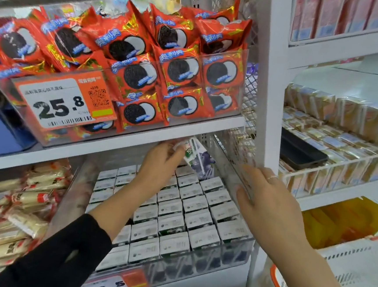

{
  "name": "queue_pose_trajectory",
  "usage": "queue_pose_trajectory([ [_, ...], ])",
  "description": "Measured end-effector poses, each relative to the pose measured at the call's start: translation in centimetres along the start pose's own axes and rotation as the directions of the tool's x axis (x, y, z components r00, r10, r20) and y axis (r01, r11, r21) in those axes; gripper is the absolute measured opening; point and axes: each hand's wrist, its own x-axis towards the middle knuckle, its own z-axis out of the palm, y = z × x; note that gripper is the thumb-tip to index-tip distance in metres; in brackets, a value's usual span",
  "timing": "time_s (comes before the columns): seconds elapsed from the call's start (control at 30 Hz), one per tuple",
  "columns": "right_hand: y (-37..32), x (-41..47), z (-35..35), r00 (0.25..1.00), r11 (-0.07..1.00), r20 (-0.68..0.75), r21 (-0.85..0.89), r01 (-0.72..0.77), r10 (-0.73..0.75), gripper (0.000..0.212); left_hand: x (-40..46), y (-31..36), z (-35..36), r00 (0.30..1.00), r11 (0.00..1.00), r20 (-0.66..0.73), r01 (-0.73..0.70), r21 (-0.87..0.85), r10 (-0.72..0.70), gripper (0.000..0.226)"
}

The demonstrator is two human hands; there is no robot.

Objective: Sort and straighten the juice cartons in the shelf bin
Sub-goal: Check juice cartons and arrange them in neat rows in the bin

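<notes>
Currently the left hand grips 1 tilted purple-and-white juice carton above the clear plastic bin's back rows, the right hand rests loosely on its sidewall; crooked reinsertion could jam neighbours.

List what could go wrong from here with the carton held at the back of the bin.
1. The left hand grips a tilted carton close under the upper shelf; it may knock that edge.
2. Pushed down crooked, it could disturb the upright rows.
3. The right hand on the clear bin wall might shift the bin.
</notes>
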Motion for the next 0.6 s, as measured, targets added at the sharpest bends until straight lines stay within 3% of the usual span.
queue_pose_trajectory([
  [0.07, -1.0, -0.3, -0.1, 0.996, 0.979, -0.088, 0.200, 0.037, -0.020, 0.029, -1.6, -0.2, -0.4, 0.979, 0.917, -0.007, 0.187, -0.353, -0.202, 0.026],
  [0.13, -2.4, -0.6, 0.0, 0.997, 0.867, -0.060, 0.498, -0.009, 0.045, 0.019, -3.3, -0.4, -0.8, 0.934, 0.747, 0.035, 0.306, -0.590, -0.354, 0.019],
  [0.2, -3.8, -1.2, 0.3, 0.996, 0.736, 0.038, 0.671, -0.087, 0.083, 0.019, -4.9, -0.4, -1.4, 0.901, 0.580, 0.092, 0.348, -0.737, -0.425, 0.017],
  [0.27, -4.7, -1.6, 0.9, 0.986, 0.674, 0.139, 0.721, -0.165, 0.092, 0.031, -6.4, -0.2, -1.9, 0.897, 0.494, 0.140, 0.355, -0.794, -0.419, 0.016],
  [0.33, -5.4, -1.8, 1.5, 0.973, 0.639, 0.217, 0.738, -0.217, 0.080, 0.038, -7.7, 0.2, -2.1, 0.918, 0.499, 0.161, 0.338, -0.798, -0.363, 0.014],
  [0.43, -6.2, -1.6, 2.5, 0.954, 0.619, 0.298, 0.744, -0.253, 0.033, 0.030, -9.3, 0.4, -2.2, 0.948, 0.557, 0.136, 0.280, -0.782, -0.286, 0.015],
  [0.6, -7.4, -1.7, 2.7, 0.974, 0.602, 0.227, 0.780, -0.173, -0.014, 0.028, -10.3, 0.0, -3.6, 0.975, 0.607, 0.150, 0.220, -0.764, -0.164, 0.027],
])
